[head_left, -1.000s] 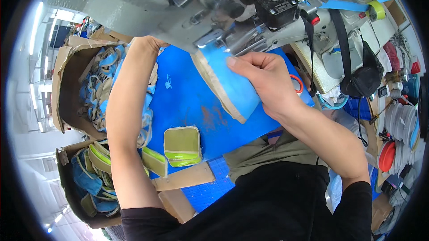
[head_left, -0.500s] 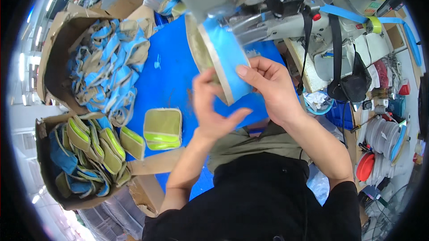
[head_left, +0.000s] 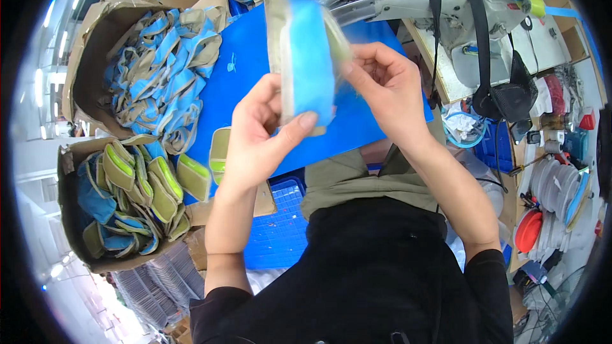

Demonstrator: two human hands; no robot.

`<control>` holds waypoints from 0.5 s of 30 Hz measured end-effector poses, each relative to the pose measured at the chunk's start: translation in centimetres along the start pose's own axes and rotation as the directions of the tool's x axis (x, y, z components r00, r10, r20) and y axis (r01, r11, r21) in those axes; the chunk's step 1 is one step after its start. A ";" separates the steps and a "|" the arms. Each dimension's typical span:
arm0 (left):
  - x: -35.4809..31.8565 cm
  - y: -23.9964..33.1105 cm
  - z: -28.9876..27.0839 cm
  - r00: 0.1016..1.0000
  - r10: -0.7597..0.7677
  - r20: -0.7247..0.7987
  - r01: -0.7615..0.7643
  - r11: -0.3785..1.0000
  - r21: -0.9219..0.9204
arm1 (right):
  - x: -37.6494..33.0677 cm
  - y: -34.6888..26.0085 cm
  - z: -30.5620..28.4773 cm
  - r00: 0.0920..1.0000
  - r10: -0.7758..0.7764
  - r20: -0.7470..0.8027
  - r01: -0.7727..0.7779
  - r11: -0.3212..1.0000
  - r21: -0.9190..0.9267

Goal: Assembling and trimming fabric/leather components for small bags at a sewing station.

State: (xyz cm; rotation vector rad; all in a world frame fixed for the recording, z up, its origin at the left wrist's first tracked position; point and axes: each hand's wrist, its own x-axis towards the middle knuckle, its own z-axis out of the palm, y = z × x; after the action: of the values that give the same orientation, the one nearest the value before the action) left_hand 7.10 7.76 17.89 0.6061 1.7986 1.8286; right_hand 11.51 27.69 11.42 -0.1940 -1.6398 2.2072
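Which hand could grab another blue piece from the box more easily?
Probably the left hand. The cardboard box of blue and tan pieces sits on the person's left, closer to it. The right hand pinches the far edge of the blue piece, farther from the box.

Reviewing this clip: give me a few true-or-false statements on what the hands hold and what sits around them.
1. Both hands hold the blue and tan fabric piece. True: left hand and right hand each have a grip on it.
2. The piece lies flat on the blue work surface. False: it is lifted above it.
3. Two cardboard boxes of fabric pieces sit on the person's left. True.
4. The lower box holds only red pieces. False: yellow-green, tan and blue ones.
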 end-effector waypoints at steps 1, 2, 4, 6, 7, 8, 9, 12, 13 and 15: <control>1.0 0.0 0.4 0.999 0.003 0.041 0.002 0.992 -0.127 | 0.1 0.1 -0.1 1.000 -0.016 0.020 0.018 0.998 -0.059; 2.0 0.1 0.5 0.999 -0.011 0.053 0.017 0.993 -0.117 | 0.2 0.1 -0.1 1.000 -0.025 -0.007 0.025 0.998 -0.052; 3.5 -0.3 1.1 0.999 -0.040 -0.023 0.035 0.983 -0.181 | 0.2 0.1 -0.4 0.997 -0.064 0.035 0.066 0.996 -0.052; 4.4 -0.7 1.5 0.999 -0.039 -0.038 0.030 0.978 -0.206 | 0.4 0.1 -0.5 0.998 -0.056 0.025 0.058 0.997 -0.057; 4.6 -0.8 1.6 0.993 -0.104 -0.047 0.089 0.961 -0.261 | 0.5 0.0 -0.7 0.995 -0.072 0.066 0.075 0.996 -0.039; 4.7 -0.9 1.7 0.989 -0.138 -0.051 0.115 0.940 -0.322 | 0.6 0.0 -0.9 0.997 -0.064 0.040 0.066 0.997 -0.044; 4.8 -1.0 1.9 0.983 -0.174 -0.053 0.150 0.940 -0.306 | 0.7 0.0 -1.1 0.997 -0.060 0.057 0.063 0.996 -0.056; 4.7 -1.6 2.4 0.966 -0.240 -0.093 0.207 0.940 -0.270 | 0.9 0.2 -1.5 0.995 -0.057 0.079 0.060 0.997 -0.048; 4.6 -1.9 2.5 0.967 -0.246 -0.070 0.218 0.935 -0.280 | 1.0 0.2 -1.6 0.993 -0.053 0.106 0.056 0.998 -0.030; 4.6 -2.3 2.6 0.976 -0.170 -0.137 0.143 0.973 -0.183 | 1.2 0.2 -2.0 0.993 -0.036 0.109 0.029 0.998 0.062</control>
State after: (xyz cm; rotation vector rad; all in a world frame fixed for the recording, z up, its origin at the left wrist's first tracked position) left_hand 5.26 12.71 15.52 0.2577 1.7060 1.9385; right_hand 11.06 29.87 10.75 -0.0291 -1.6186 2.2758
